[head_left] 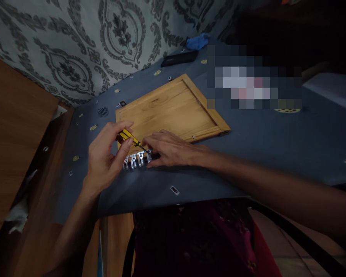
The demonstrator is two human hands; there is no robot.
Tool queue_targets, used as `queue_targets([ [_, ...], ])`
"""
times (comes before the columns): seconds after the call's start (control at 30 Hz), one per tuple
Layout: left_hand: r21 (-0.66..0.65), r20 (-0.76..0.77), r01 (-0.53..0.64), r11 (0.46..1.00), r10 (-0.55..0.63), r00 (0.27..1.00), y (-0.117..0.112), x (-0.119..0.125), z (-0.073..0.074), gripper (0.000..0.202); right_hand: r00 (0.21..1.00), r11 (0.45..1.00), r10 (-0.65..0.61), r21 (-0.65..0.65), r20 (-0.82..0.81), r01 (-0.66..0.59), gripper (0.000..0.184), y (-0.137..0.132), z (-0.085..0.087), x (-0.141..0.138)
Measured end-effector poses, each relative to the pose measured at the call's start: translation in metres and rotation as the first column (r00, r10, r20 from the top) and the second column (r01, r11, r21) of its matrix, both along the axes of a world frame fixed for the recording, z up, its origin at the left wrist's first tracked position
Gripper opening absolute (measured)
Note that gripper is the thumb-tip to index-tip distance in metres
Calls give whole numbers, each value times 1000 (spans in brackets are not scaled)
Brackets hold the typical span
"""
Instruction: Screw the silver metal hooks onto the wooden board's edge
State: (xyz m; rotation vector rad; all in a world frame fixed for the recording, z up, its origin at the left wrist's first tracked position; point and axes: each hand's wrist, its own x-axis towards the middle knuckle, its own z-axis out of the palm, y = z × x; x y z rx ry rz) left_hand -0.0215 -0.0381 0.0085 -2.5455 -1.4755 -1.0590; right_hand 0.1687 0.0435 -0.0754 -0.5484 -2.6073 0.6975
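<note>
My left hand [105, 157] grips the yellow and black handle of a screwdriver [129, 137] between thumb and fingers. Its thin shaft slants down to the right, with the tip by the end of a silver metal hook rack [133, 157]. Several curved hooks hang from that rack, which lies along the near edge of a framed wooden board [164, 109]. Thumb and fingers of my right hand [168, 148] close around the rack's right end, partly covering it. Whether a screw sits under the tip is too small to tell.
The board lies on a table with a dark blue patterned cloth [213, 169]. Toward the wall are a black flat case [179, 58] and a blue crumpled item [197, 41]. A small dark coiled thing [103, 111] lies left of the board. A blurred-out patch covers the back right.
</note>
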Motion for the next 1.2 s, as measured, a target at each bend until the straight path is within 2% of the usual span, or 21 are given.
queue_targets([
  [0.2,67,91,-67,995,60,994,-2,5,-11,27,1000,999,24,30,8,-24,36,3,1,-3],
  [0.3,109,135,-97,989,82,987,-2,8,-15,25,999,999,37,26,22,-37,36,4,1,-3],
  [0.43,162,96,-95,982,80,992,-5,8,-14,25,999,999,38,9,25,-38,37,4,0,-3],
  [0.6,40,120,-96,995,90,989,-10,3,-14,42,1000,1000,22,-2,1,-22,38,4,-3,-3],
  [0.7,-12,109,-72,997,73,991,-9,4,-15,36,999,999,33,-5,-6,-33,40,3,-4,-3],
  [0.83,41,83,-39,998,35,996,-1,8,-15,32,1000,1000,22,12,4,-22,41,3,-4,-2],
  [0.97,85,78,-88,993,81,994,5,6,-14,30,1000,999,29,20,-10,-29,40,4,-4,-1],
  [1.13,-98,221,-40,994,61,973,3,-3,-11,42,999,999,46,-1,-20,-46,39,4,-5,-2],
  [1.2,-151,255,-15,988,54,965,1,-4,-9,40,999,999,51,0,-12,-51,40,4,-5,-2],
])
